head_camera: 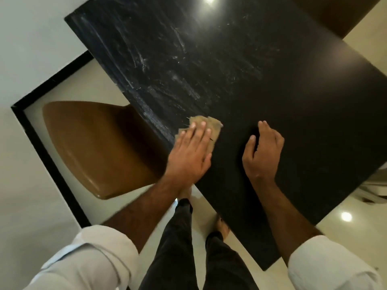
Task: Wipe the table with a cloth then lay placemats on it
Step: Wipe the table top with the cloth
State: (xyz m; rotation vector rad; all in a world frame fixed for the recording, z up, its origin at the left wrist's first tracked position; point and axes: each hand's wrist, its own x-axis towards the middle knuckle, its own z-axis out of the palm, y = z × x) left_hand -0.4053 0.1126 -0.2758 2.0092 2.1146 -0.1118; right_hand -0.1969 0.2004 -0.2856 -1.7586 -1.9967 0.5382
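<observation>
A dark, glossy table (272, 91) fills the upper right of the head view. Streaky wet smears cover its left and middle part. A small tan cloth (211, 126) lies near the table's left edge. My left hand (190, 153) presses flat on the cloth with straight fingers and covers most of it. My right hand (261, 153) rests on the bare tabletop to the right of the cloth, fingers loosely curled, holding nothing. No placemats are in view.
A brown moulded chair (94, 147) stands tucked against the table's left edge. Pale glossy floor with a black border strip (52, 155) lies below. My legs and feet (188, 237) stand at the table's near corner. Something pale (374, 187) sits at the right edge.
</observation>
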